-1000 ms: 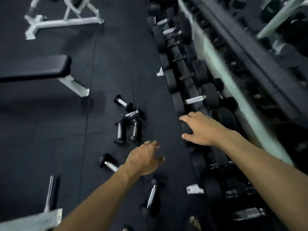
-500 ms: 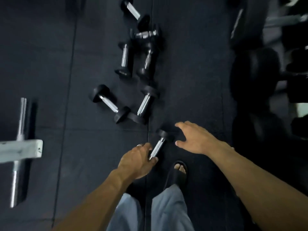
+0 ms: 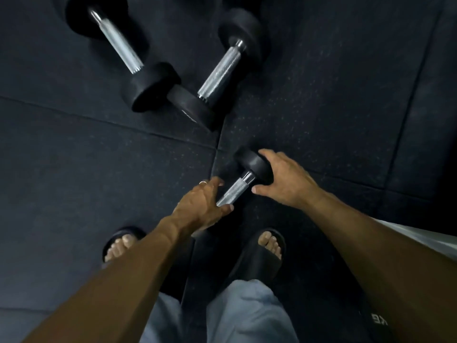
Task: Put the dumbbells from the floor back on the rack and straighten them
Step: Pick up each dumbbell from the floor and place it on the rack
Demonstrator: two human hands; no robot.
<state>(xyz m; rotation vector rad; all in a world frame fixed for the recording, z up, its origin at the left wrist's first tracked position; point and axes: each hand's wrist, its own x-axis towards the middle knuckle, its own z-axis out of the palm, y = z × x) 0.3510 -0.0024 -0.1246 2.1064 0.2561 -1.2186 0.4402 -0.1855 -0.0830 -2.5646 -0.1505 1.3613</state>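
Observation:
A small black dumbbell [image 3: 247, 174] with a knurled chrome handle lies on the dark rubber floor between my hands. My left hand [image 3: 202, 206] curls round the near part of its handle and hides the near head. My right hand [image 3: 284, 179] cups the far round head, fingers over the top and thumb below. Two larger dumbbells lie further away: one [image 3: 217, 70] at the upper middle and another [image 3: 118, 48] at the upper left, their near heads touching. The rack is out of view.
My two feet in black slides [image 3: 267, 253] stand just behind the held dumbbell, with grey trouser legs [image 3: 247, 313] below. Seams between the floor mats [image 3: 123, 125] run across the view. A dark object with white lettering [image 3: 378, 325] sits at the lower right.
The view has dropped closer to the floor. My left hand has closed round the small dumbbell's handle, and my right hand has moved onto its far head.

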